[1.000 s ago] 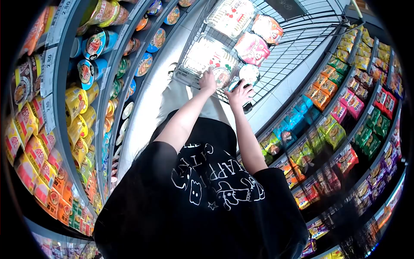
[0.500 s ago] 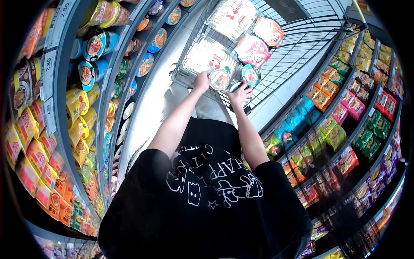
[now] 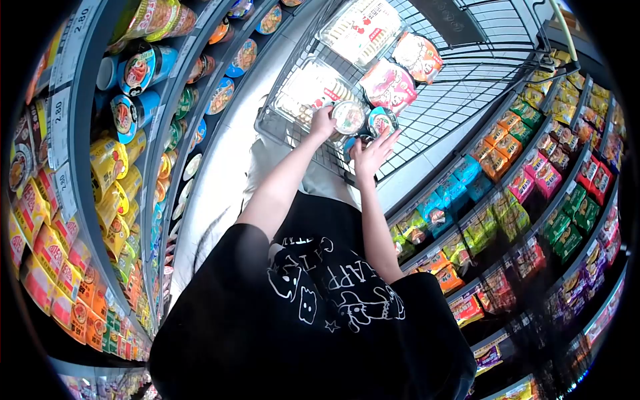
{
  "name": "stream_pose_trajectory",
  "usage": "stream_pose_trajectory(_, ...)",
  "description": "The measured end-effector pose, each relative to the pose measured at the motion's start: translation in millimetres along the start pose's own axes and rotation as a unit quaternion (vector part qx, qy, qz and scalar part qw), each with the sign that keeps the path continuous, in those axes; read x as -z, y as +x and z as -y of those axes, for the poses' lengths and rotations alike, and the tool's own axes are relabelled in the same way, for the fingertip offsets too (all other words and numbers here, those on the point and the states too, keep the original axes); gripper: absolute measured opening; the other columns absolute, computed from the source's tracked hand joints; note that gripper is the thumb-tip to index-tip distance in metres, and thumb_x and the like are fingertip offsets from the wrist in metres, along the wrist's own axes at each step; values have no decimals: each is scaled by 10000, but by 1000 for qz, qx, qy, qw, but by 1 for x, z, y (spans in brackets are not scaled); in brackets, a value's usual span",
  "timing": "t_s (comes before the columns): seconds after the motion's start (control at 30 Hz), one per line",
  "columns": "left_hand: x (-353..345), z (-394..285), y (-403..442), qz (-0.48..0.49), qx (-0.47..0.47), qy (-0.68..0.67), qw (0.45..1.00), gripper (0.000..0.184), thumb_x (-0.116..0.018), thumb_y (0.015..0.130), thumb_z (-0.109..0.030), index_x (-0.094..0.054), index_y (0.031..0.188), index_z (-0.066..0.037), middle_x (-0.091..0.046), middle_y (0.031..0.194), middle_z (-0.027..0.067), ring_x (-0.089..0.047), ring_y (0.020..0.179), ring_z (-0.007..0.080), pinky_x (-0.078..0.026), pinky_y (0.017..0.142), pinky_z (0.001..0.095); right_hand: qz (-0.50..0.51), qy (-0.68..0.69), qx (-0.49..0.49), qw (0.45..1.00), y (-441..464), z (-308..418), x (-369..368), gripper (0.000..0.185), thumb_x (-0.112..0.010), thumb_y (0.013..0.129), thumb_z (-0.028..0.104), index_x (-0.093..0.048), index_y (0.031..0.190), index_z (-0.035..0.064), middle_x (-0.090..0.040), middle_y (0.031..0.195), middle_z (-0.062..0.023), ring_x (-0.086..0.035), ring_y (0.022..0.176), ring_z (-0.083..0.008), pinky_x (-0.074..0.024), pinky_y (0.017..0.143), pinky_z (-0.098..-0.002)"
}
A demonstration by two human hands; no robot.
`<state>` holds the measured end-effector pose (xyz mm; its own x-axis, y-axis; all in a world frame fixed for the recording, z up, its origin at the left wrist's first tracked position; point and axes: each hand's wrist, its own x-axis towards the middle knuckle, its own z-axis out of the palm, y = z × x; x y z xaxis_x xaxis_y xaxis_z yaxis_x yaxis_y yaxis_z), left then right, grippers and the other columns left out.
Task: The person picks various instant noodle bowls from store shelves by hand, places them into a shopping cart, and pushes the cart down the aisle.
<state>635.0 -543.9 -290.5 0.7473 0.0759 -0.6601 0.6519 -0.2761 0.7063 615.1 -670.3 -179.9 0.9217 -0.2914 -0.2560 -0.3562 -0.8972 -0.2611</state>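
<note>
In the head view, my left hand (image 3: 323,125) is closed on the side of an instant noodle cup (image 3: 349,118) with a pale round lid. My right hand (image 3: 374,155) has its fingers stretched out at the near side of a blue noodle cup (image 3: 382,122), seemingly touching it. Partly covered by the right hand is another dark and blue item. Both hands are inside a wire shopping cart (image 3: 477,70). Beyond them lie a pink-lidded noodle bowl (image 3: 389,87), an orange noodle bowl (image 3: 418,58) and two clear packs of pale food (image 3: 313,90).
On the left stands a shelf rack (image 3: 59,123) with price tags, stocked with noodle cups and yellow packs (image 3: 110,160). Another rack on the right holds many colourful noodle packets (image 3: 567,243). A light tiled floor (image 3: 230,143) runs between cart and left rack.
The pale-lidded cup in my left hand has shifted slightly right and up. My right hand's fingers have straightened and spread beside the blue cup. The view has moved slightly.
</note>
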Motion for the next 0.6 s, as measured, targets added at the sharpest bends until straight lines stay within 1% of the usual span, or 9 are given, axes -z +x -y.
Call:
stream_pose_trajectory(0.03, 7, -25, -4, 14, 5, 57, 998, 283, -583, 641, -28, -583, 923, -9, -596, 811, 182, -578, 778, 314, -456, 693, 350, 2, -34, 33, 999, 4, -4, 1, 878, -663, 651, 282, -150, 1309, 7, -82, 1368, -230, -133, 1261, -369, -212, 976, -487)
stream_pose_trajectory(0.07, 3, -27, -2, -7, -18, 16, 1000, 274, -579, 644, -24, -585, 917, -10, -597, 806, 180, -578, 776, 318, -456, 688, 354, 54, -40, 28, 997, 6, -16, -10, 887, -630, 682, 349, -121, 1322, 6, -83, 1380, -204, -157, 1259, -360, -229, 966, -497)
stream_pose_trajectory(0.1, -1, -28, 2, -28, -42, -24, 998, 265, -574, 647, -21, -587, 911, -12, -597, 802, 179, -578, 773, 323, -456, 684, 358, 155, -23, 2, 988, 4, -43, -36, 944, -616, 673, 438, -90, 1326, 5, -80, 1374, -223, -154, 1259, -368, -225, 975, -484)
stream_pose_trajectory(0.17, -5, -25, 10, -18, -7, -4, 1000, 253, -577, 663, -29, -590, 916, -25, -596, 849, 176, -568, 827, 315, -447, 711, 362, 167, -11, 56, 984, 1, -45, -30, 1022, -621, 640, 504, -55, 1328, 2, -77, 1367, -243, -141, 1260, -376, -219, 984, -467)
stream_pose_trajectory(0.2, -2, -31, 9, -9, -3, 2, 1000, 243, -584, 663, -39, -592, 905, -25, -594, 858, 175, -566, 835, 312, -445, 716, 362, 225, -25, 10, 974, 8, -43, -28, 1084, -635, 608, 538, -27, 1328, 2, -73, 1358, -267, -118, 1262, -387, -213, 990, -452)
stream_pose_trajectory(0.4, 6, -17, 10, 8, -27, 29, 999, 294, -621, 665, -111, -549, 925, 4, -589, 836, 179, -573, 819, 302, -451, 711, 360, 339, 21, 31, 940, 33, -69, -48, 1255, -631, 557, 640, 49, 1249, -156, -21, 1307, -368, 5, 1256, -421, -72, 1030, -391)
stream_pose_trajectory(0.47, 37, -40, -17, -24, -73, 41, 996, 342, -613, 675, -121, -525, 966, 36, -580, 867, 185, -570, 812, 307, -453, 716, 354, 343, -14, -3, 939, 42, -65, -52, 1183, -648, 573, 592, -29, 1251, -155, -64, 1299, -367, -81, 1239, -440, -131, 1019, -409)
stream_pose_trajectory(0.5, 46, -32, -19, -30, -102, 56, 993, 432, -618, 735, -184, -490, 1110, -11, -544, 1036, 184, -573, 884, 244, -460, 724, 319, 341, -4, -24, 940, 46, -59, -50, 1136, -660, 586, 556, -68, 1253, -147, -83, 1295, -367, -118, 1229, -450, -158, 1013, -416)
stream_pose_trajectory(0.6, 112, -67, -61, -31, -97, -84, 991, 359, -554, 770, -39, -481, 1122, -25, -525, 1083, 107, -573, 869, 168, -465, 695, 248, 137, -3, 47, 989, 42, -31, -49, 913, -686, 633, 342, -169, 1269, -61, -135, 1283, -357, -168, 1196, -486, -211, 989, -449)
